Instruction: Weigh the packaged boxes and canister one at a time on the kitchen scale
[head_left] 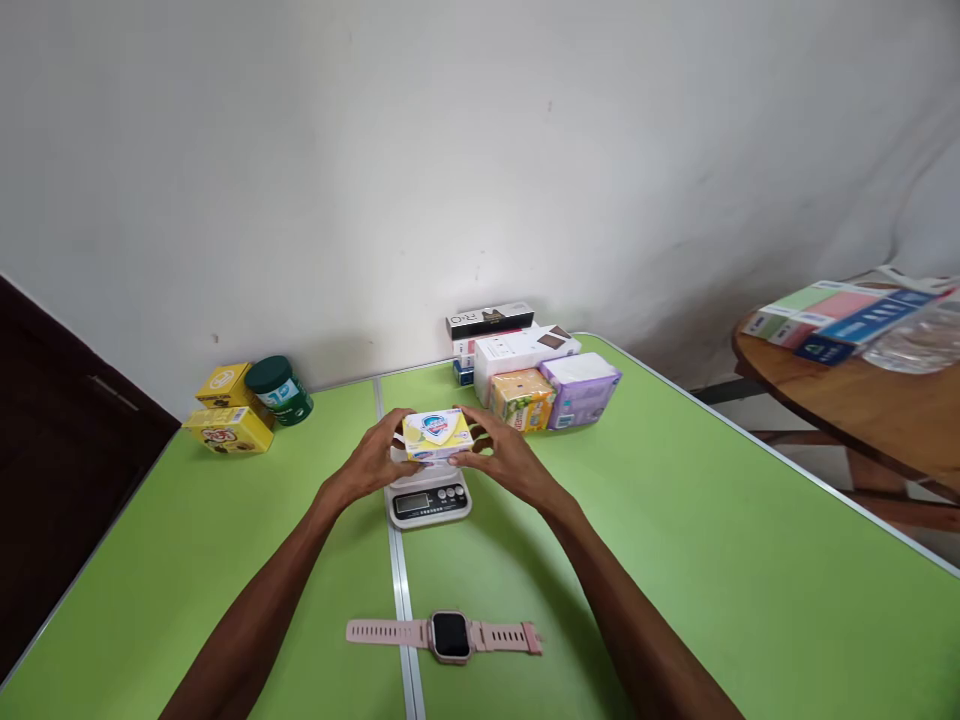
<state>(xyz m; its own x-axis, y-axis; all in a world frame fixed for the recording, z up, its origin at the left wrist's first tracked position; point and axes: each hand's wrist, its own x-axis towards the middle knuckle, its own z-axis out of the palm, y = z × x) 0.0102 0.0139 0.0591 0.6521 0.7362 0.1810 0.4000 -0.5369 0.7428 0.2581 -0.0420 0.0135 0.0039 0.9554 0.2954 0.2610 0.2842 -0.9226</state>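
Note:
Between my two hands is a yellow and white soap box [437, 434] with a shield logo. My left hand [377, 455] grips its left end, and my right hand [506, 460] grips its right end. Directly beneath the box is a white digital kitchen scale [429, 503], its display and buttons facing me. The box covers most of the weighing platform, and I cannot tell whether it touches it. Nearer to me, a smartwatch [450, 636] with a pink strap lies stretched flat across the metal table seam.
Yellow boxes [231, 430] and a dark green canister [279, 388] stand at the back left of the green table [300, 570]. A white box [517, 350], an orange tissue pack [523, 400] and a purple tissue pack [581, 390] sit back right. A wooden table [862, 420] stands beyond.

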